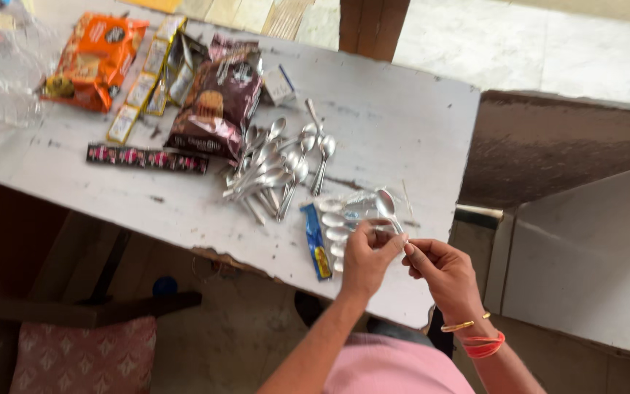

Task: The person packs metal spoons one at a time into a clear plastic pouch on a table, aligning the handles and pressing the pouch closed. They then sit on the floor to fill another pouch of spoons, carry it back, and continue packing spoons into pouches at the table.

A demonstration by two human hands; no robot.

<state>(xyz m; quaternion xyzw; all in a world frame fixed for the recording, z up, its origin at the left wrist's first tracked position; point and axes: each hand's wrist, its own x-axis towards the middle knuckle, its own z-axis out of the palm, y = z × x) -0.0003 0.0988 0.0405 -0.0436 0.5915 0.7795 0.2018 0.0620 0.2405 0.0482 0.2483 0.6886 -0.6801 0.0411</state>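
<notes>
My left hand (365, 260) and my right hand (442, 273) meet over the near edge of a worn white table (395, 124). Both pinch the handle of one steel spoon (386, 206), whose bowl points away from me. Just under and left of my left hand lies a clear plastic packet of spoons (338, 226) with a blue and yellow header strip (317, 242). A loose heap of several steel spoons (275, 168) lies farther out on the table. My right wrist wears a gold bangle and red threads.
Snack packets sit at the far side: an orange bag (92, 62), a brown bag (216, 102), yellow sachet strips (144, 80) and a dark sachet strip (147, 158). A small white box (278, 85) and clear plastic (1, 66) lie there too. A cushioned chair (82, 350) stands below left.
</notes>
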